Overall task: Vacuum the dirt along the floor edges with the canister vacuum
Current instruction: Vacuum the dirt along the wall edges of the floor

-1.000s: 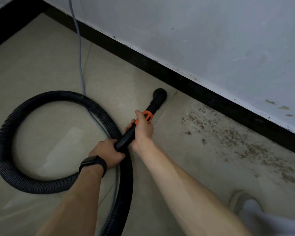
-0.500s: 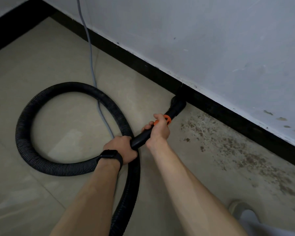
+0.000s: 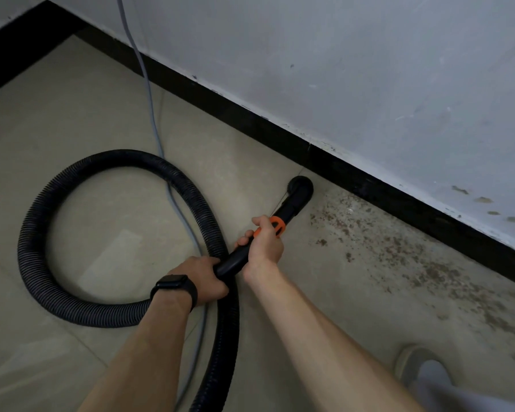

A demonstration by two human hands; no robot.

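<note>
Head view: left hand [image 3: 204,276], right hand [image 3: 265,242] both wrapped tight round wand [image 3: 231,264]; nozzle [image 3: 300,188] mid-frame, beside dirt [image 3: 428,272]. Risk: hose [image 3: 33,263] loop snags cable [image 3: 152,114], drags nozzle off dirt.

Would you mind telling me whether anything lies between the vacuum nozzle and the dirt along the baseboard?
Nothing visible does: the nozzle rests on bare tile right beside the dirt patch, while the hose loop and grey cable lie on its other side.
</note>
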